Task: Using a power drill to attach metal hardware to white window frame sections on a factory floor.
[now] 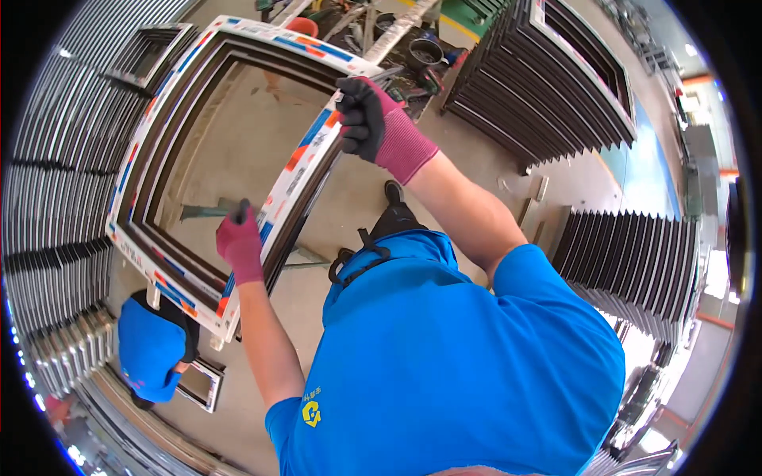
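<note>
A large window frame [198, 159], white-faced with protective film in blue and orange and dark on its inner side, is held tilted above the concrete floor [238, 151], filling the picture from 9 to 12 o'clock. Its right-hand rail is gripped near the top, at 12 o'clock, by the right hand [367, 119], closed around the profile in a pink-and-black glove. Lower on the same rail, at about 9 o'clock from centre, the left hand [239, 242] is closed on the frame's edge, a pink glove worn there too. Stacks of dark frames [548, 71] are seen standing at 1 o'clock, with another stack [627, 262] at 3 o'clock. A second person in a blue cap [151, 349] is seen at 8 o'clock.
</note>
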`<state>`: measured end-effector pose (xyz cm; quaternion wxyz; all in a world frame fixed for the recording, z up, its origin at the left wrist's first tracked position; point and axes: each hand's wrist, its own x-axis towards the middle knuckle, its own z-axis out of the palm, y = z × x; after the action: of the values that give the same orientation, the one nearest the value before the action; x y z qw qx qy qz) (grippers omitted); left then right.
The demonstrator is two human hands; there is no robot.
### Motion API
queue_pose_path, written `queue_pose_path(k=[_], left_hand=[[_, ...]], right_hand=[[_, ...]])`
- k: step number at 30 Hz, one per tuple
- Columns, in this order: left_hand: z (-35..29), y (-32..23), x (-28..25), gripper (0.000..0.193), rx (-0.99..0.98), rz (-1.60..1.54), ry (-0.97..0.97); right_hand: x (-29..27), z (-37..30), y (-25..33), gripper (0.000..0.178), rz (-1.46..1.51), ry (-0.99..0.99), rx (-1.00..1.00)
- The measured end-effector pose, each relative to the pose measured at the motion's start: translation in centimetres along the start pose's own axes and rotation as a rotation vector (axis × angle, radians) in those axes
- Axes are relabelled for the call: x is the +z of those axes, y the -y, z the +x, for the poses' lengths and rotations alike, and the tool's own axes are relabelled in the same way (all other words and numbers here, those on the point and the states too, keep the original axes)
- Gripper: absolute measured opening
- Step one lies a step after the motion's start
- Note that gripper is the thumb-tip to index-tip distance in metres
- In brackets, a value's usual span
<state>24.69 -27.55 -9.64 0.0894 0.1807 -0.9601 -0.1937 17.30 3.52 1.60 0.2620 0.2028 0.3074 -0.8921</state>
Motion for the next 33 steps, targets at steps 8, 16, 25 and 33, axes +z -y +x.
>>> queue_pose_path(k=[8, 16, 25, 33], left_hand=[[0.7, -1.8, 0.3, 0.052, -0.067, 0.141, 0.035], [1.4, -3.5, 2.8, 0.028, -0.139, -0.15, -0.103], [4.9, -18.2, 8.8, 0.03, -0.117, -0.079, -0.058], [5.6, -17.6, 10.9, 0.024, -0.232, 0.039, -0.016]], right_hand=[[-5.4, -0.2, 4.1, 0.035, -0.233, 0.383, -0.078], [-28.5, 9.5, 12.0, 0.03, -0.508, -0.113, -0.201], [-43.4, 28.6, 18.2, 0.044, -1.4, -0.407, -0.689], [-49.3, 49.5, 19.1, 0.051, -2.073, -0.147, -0.447]])
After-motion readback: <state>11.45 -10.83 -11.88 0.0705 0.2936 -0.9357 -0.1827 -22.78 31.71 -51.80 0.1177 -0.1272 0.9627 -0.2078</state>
